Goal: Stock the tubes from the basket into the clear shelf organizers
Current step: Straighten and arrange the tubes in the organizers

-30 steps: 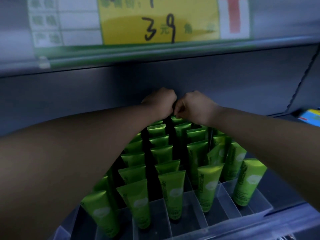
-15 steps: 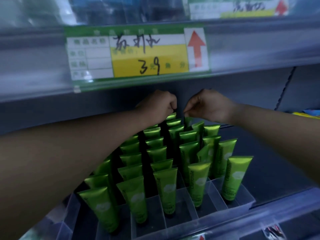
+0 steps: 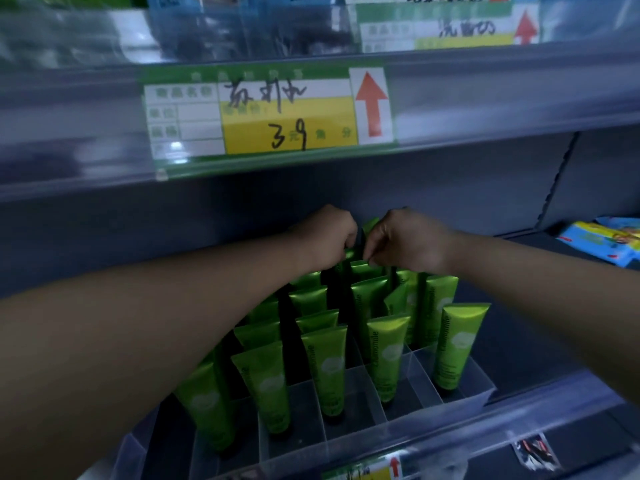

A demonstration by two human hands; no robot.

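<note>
The upper shelf edge (image 3: pixel 485 109) with its price label (image 3: pixel 270 112) hangs low over my working space, and the grey back panel (image 3: pixel 450 188) stands just behind both hands, so there is little room above and none further in. In front the clear rail (image 3: pixel 540 407) of the shelf closes the lower edge. To the right of the organizer (image 3: pixel 460 393) the shelf floor (image 3: pixel 540 323) is bare as far as some blue packs (image 3: pixel 602 244) at the far right.

The tubes (image 3: pixel 325 368) are green and stand cap down in the lanes of the organizer, row behind row. The front part of each lane is open.

Both hands are at the very back of the organizer, close together, almost touching. The right hand (image 3: pixel 405 240) has thumb and finger pinched on the top edge of a back tube (image 3: pixel 363 268). The left hand (image 3: pixel 329 237) has its fingers curled tight beside it, but I cannot tell if it holds anything, because the fingers hide what is under them. One more green tip (image 3: pixel 370 224) shows between the two hands, higher than the other tubes.

Both forearms reach in over the tubes, the left one covering the left lanes. The light is dim and bluish, and the shelf above is blurred.
</note>
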